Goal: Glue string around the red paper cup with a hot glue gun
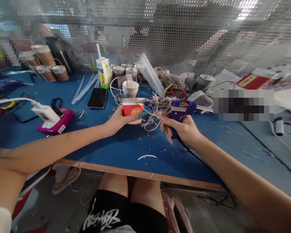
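Note:
Fingers of my left hand (118,119) wrap round a red and white paper cup (133,108) with a gold emblem. Grey cord is wound about the cup's rim, and a loose tangle of cord (151,122) hangs at its right side. A blue hot glue gun (181,109) is gripped in my right hand (181,127), its small red light lit. The gun's nozzle end points left at the cup and is hidden by the cord. A clear glue stick (205,108) juts from its back. Right behind the cup stands a cord-wrapped white cup (130,88).
A phone (97,98), a drink carton (103,72) and loose glue sticks (87,87) lie left of centre. A purple power strip (55,121) with a white charger is farther left. Red-handled pliers (179,94) rest behind the glue gun. The gun's black cable (203,158) runs over the table edge.

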Motion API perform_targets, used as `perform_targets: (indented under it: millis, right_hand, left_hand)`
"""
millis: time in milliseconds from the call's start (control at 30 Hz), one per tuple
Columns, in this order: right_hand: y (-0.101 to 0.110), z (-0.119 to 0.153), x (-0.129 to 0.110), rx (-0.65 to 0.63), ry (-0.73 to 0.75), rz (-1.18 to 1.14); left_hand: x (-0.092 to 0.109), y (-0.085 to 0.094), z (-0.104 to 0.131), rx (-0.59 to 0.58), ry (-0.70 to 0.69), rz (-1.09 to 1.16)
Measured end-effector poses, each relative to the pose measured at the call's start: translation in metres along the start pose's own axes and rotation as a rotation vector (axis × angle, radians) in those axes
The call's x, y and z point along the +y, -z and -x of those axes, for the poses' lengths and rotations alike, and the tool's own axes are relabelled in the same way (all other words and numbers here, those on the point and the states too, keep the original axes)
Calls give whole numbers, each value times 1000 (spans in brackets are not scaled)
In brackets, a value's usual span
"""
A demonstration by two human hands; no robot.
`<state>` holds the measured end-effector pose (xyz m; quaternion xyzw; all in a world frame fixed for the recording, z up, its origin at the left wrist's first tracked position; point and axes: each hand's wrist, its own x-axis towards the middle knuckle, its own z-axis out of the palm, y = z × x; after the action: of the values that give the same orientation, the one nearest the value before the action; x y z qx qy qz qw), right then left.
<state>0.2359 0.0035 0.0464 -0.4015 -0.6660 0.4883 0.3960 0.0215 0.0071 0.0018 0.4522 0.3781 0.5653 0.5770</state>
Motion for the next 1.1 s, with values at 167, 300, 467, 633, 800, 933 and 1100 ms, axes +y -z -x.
perform_targets:
  millis: [167, 300, 467, 633, 800, 933, 1100]
  right_hand:
    - [-1, 1, -3, 0, 5, 35]
    - [-2, 2, -4, -8, 20, 46]
    - [-2, 1, -5, -14, 21, 49]
    - [-1, 1, -3, -8, 29, 57]
    - [0, 2, -3, -10, 27, 57]
    - [1, 1, -4, -8, 21, 45]
    - [1, 0, -3, 21, 27, 66]
  left_hand:
    - [-2, 2, -1, 2, -5, -9]
    - [-2, 1, -1, 3, -8, -6]
    - [0, 0, 0, 6, 8, -4]
    - [1, -1, 0, 10, 21, 14]
    - [1, -1, 1, 14, 26, 26]
    - [2, 0, 1, 5, 30, 36]
    - [2, 2, 1, -11, 32, 43]
